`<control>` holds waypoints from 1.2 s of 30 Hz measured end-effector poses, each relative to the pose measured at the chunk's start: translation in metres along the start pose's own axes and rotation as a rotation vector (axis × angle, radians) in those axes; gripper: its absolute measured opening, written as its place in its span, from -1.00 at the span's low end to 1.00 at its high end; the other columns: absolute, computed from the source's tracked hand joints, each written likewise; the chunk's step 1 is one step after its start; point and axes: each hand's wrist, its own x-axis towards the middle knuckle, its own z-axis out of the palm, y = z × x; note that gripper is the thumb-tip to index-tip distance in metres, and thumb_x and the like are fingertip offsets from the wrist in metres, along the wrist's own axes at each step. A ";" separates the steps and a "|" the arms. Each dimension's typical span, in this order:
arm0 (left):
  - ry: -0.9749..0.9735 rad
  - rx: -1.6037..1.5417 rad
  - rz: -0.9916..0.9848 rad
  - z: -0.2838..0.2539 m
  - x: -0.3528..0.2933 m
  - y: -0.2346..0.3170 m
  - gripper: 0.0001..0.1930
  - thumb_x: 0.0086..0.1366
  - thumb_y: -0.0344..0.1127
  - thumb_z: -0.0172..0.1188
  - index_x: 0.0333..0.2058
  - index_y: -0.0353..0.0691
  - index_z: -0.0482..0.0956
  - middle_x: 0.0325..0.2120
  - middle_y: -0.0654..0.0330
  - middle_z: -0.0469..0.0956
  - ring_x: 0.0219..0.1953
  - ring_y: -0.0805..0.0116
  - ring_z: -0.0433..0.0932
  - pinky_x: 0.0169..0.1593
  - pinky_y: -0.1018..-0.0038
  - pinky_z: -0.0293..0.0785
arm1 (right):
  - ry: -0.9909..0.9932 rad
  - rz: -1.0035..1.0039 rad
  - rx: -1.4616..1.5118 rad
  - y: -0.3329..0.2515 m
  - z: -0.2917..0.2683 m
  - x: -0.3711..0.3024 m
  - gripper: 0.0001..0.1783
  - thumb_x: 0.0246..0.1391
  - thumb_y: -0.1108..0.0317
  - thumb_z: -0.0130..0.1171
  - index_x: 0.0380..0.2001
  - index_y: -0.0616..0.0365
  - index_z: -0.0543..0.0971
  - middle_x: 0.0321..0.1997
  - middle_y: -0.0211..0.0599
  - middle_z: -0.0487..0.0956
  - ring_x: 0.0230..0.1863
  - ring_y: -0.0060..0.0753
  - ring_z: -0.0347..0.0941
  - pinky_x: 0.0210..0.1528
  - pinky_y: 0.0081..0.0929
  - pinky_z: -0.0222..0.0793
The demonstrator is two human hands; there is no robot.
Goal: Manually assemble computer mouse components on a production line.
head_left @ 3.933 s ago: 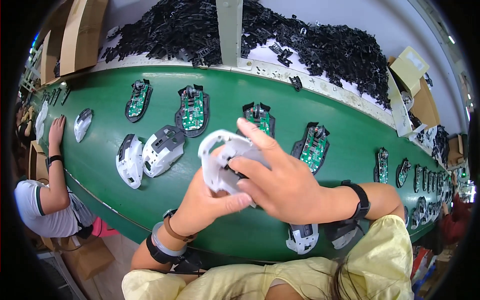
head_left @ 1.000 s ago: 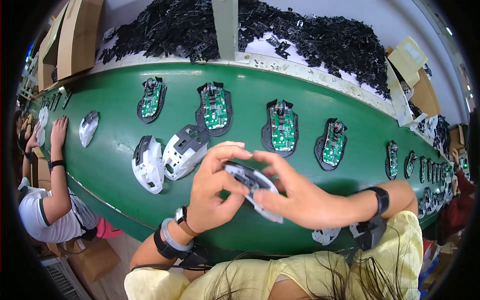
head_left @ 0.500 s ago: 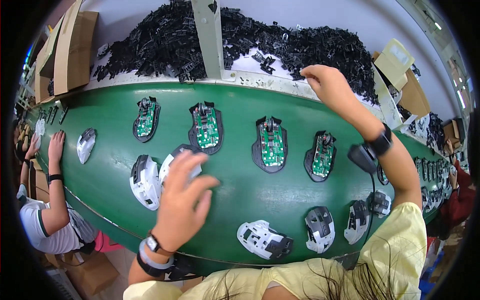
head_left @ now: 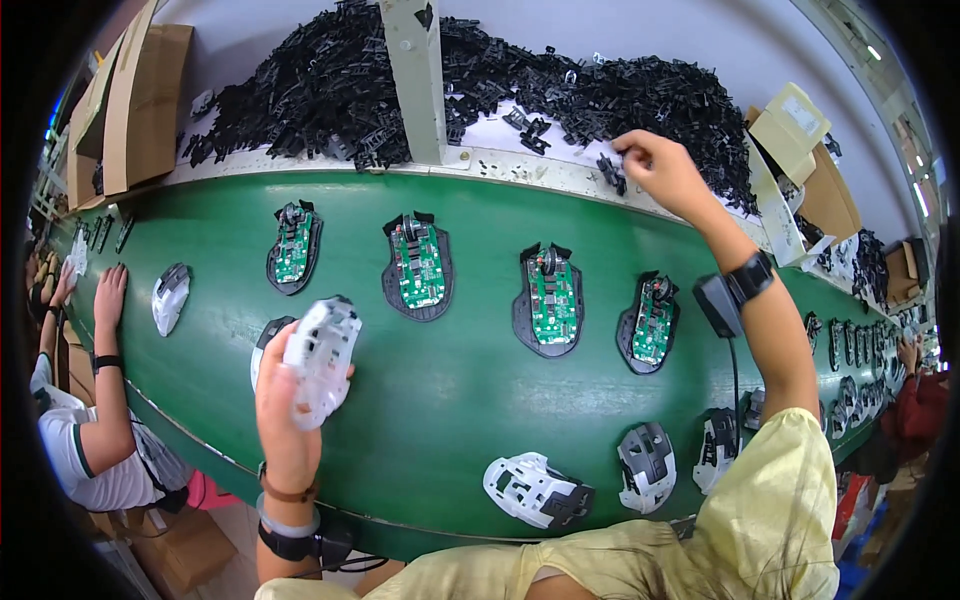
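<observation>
In the head view, the left hand, left of the middle, has its fingers wrapped around a white shell. In the upper right, the right hand has bent fingers beside a small black part; I cannot tell if they pinch it. A pale shelf across the top holds a big black pile. A brown box stands upper left, its inside mostly hidden. An open box at the right has dark bits in it, too small to name.
</observation>
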 end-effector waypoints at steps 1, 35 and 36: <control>0.035 -0.209 -0.137 0.002 -0.007 0.012 -0.49 0.23 -0.23 0.02 0.13 -0.31 0.27 0.09 -0.01 0.34 0.01 0.06 0.46 -0.06 0.25 0.53 | 0.063 0.020 0.031 0.003 -0.010 -0.007 -0.79 0.02 0.50 0.09 -0.22 0.25 0.53 -0.49 -0.44 0.48 -0.42 -0.68 0.35 -0.31 -0.62 0.34; -0.272 -0.306 -0.343 0.078 -0.008 0.014 -0.36 0.18 -0.54 0.08 0.24 -0.23 0.10 0.08 0.12 0.32 0.04 0.31 0.42 0.03 0.33 0.47 | -0.382 -0.147 0.523 -0.204 0.006 -0.092 -0.86 0.05 0.56 0.15 -0.28 0.22 0.54 -0.46 -0.41 0.56 -0.54 -0.70 0.43 -0.50 -0.68 0.37; -0.266 -0.334 -0.355 0.079 -0.008 0.015 -0.34 0.16 -0.57 0.09 0.24 -0.23 0.10 0.06 0.14 0.33 0.02 0.36 0.42 0.03 0.38 0.45 | -0.413 -0.163 0.511 -0.209 0.015 -0.091 -0.87 0.04 0.56 0.16 -0.29 0.22 0.55 -0.47 -0.38 0.56 -0.52 -0.70 0.45 -0.51 -0.66 0.36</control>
